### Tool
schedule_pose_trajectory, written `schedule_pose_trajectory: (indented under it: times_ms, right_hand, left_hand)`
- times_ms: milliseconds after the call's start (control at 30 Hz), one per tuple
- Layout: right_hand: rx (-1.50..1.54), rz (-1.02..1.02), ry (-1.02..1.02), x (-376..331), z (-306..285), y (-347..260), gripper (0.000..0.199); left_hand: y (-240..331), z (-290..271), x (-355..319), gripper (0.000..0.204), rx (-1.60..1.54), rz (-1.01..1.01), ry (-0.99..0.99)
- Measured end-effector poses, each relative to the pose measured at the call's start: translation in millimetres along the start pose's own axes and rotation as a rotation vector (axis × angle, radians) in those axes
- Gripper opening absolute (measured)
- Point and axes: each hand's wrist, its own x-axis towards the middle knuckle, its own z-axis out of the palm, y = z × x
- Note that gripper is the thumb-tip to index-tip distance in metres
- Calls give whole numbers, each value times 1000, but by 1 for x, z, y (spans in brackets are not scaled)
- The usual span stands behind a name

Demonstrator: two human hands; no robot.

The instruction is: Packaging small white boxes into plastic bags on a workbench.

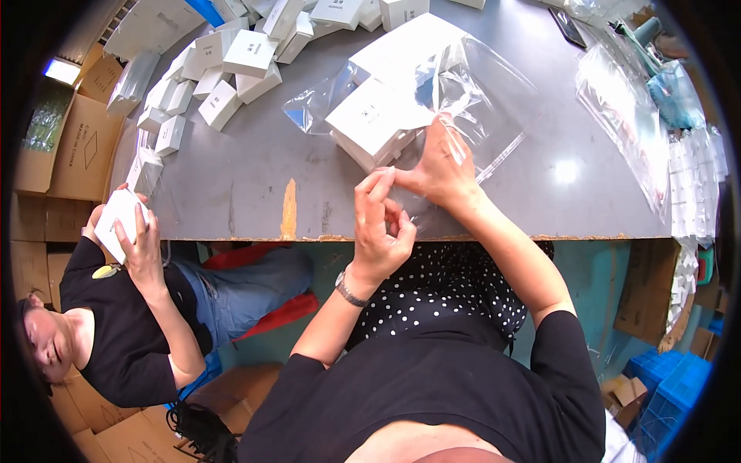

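Note:
A white box (369, 116) with small dark print lies tilted on the grey table, inside or under a clear plastic bag (494, 100); I cannot tell which. At the box's near edge is my left hand (380, 228), a metal-banded watch on its wrist. Its fingers are bent, and the fingertips meet my right thumb at the film. What they pinch is too small to make out. My right hand (448, 163) is on the bag, its fingers bent over the crumpled film and its thumb stretched left. A larger white surface (421, 38) lies behind the box, partly under the film.
Several small white boxes (251, 54) are piled at the far left. At the left, a co-worker's hands (143, 247) hold a white box (116, 224). Flat clear bags (617, 108) lie on the right, near a phone (567, 27). Blue crates (671, 393) stand below right.

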Motion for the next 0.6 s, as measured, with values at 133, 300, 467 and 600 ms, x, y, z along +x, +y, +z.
schedule_pose_trajectory:
  times_ms: [133, 300, 467, 600]
  right_hand:
    - [180, 117, -70, 10, 16, -7, 95]
    - [234, 34, -19, 13, 18, 11, 98]
    - [251, -89, 15, 13, 17, 21, 97]
    - [309, -28, -39, 13, 20, 16, 99]
  left_hand:
    - [-4, 6, 6, 69, 63, 120, -38]
    - [-4, 4, 9, 67, 11, 79, -46]
    - [-1, 13, 9, 66, -12, 66, -77]
    - [-7, 17, 2, 68, 84, 186, -64]
